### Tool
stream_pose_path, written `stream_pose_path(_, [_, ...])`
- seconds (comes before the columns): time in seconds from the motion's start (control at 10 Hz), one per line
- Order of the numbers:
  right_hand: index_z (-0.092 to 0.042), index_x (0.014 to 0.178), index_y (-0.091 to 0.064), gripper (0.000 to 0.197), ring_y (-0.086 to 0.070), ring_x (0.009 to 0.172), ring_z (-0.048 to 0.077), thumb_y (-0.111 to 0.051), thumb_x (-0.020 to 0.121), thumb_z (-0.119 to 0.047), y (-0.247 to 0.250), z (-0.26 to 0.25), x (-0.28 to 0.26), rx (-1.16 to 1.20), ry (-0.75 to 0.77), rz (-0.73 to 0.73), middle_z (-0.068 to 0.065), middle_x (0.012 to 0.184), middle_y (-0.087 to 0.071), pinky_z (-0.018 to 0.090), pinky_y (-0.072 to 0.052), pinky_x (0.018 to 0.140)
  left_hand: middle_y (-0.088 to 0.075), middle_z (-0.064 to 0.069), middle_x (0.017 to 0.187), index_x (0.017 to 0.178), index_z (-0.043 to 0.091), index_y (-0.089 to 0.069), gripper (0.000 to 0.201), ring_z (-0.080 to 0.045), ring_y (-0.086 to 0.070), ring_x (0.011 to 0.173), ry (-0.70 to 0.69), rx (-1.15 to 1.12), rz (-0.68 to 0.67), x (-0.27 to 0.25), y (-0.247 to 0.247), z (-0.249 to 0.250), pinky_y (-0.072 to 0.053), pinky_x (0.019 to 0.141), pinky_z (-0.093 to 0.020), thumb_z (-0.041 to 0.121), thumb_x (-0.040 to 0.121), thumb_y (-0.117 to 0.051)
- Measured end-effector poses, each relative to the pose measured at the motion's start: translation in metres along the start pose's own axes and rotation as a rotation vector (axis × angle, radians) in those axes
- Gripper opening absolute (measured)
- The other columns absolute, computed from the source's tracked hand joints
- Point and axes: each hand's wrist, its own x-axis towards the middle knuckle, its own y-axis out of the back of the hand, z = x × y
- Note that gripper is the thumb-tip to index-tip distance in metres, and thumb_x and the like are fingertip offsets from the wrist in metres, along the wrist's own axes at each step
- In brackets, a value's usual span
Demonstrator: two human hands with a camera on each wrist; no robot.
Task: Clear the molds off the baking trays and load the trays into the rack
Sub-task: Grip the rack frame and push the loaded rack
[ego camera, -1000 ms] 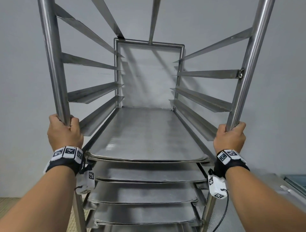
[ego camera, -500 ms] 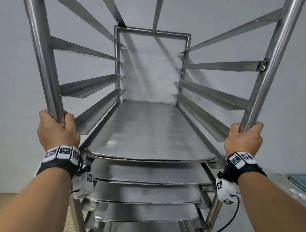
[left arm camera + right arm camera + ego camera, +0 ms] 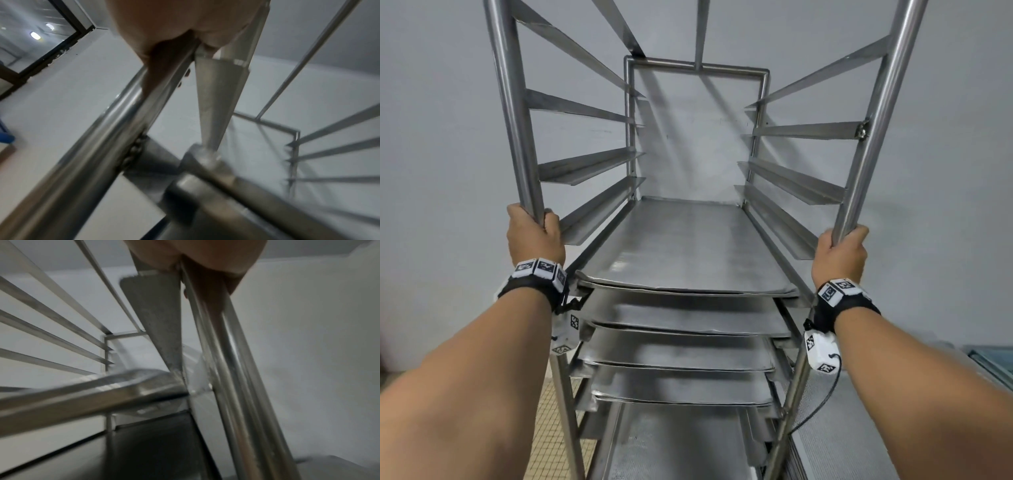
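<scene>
Both your hands grip the front posts of the tray rack.

Head view: your left hand (image 3: 534,240) is wrapped around the rack's (image 3: 697,65) near left post (image 3: 512,102), your right hand (image 3: 839,255) around the near right post (image 3: 876,120); baking trays (image 3: 688,253) sit stacked on the runners between them, the lowest ones cut off by your arms and the frame edge. Left wrist view: your palm (image 3: 164,24) closes on the post (image 3: 92,146), the fingertips hidden, everything blurred. Right wrist view: your palm (image 3: 205,254) clasps the post (image 3: 236,369); a tray edge (image 3: 92,395) crosses the near left, smeared.
</scene>
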Motion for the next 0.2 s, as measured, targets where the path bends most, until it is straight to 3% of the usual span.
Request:
stream_pose_path(0.1, [-0.001,0.116,-0.04,0.032,-0.064,0.084,0.041,-0.051,0.099,-0.026,0.014,-0.009,0.0,-0.014,-0.049,-0.141,0.02,0.096,-0.061,0.045,-0.054,0.07,-0.052,-0.024,0.108,0.106,0.004,-0.042,0.028,-0.042,-0.054,0.101,0.074,0.01,-0.076,0.0,0.011,0.019,-0.042,0.08,-0.042,0.027,0.094,-0.053])
stream_pose_path(0.2, [0.002,0.122,-0.045,0.048,-0.057,0.109,0.043,-0.063,0.091,-0.03,0.031,-0.011,0.009,-0.087,-0.066,-0.296,0.024,0.118,-0.057,0.047,-0.049,0.09,-0.032,-0.023,0.141,0.145,0.003,-0.028,0.071,-0.038,-0.036,0.128,-0.049,0.037,-0.043,-0.015,0.032,0.017,-0.03,0.109,-0.046,0.026,0.09,-0.065])
